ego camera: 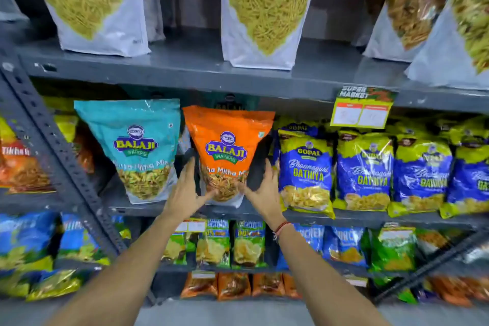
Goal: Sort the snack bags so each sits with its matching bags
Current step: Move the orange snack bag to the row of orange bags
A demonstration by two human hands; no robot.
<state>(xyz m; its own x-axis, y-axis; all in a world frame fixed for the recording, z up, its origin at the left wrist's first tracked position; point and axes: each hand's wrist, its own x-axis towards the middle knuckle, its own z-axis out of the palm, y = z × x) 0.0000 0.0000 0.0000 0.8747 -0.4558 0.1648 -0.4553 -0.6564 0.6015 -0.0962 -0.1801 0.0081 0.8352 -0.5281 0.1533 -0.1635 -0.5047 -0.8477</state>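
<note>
Left hand [185, 188]: we have it spread, fingers fanned, the thumb touching the lower left edge of the orange Balaji bag [229, 156]; nothing pinched.
Right hand [262, 188]: likewise spread, the thumb at the bag's lower right corner; a red thread band [281, 227] on the wrist.
Orange bag: upright on the middle shelf [185, 210], a glossy stand-up pouch with a sealed flat top.
At 9 o'clock: the teal Balaji bag [135, 148], same pouch shape, just beside it, a different colour.
At 3 o'clock: blue Gopal Gathiya bags [307, 172], crinkly, shiny film, already in a matching row.
At 12 o'clock: tall white Aloo Sev pouches [264, 13] on the shelf above.
Progress: we judge most rows sorted; whether orange belongs beside teal we cannot tell.
</note>
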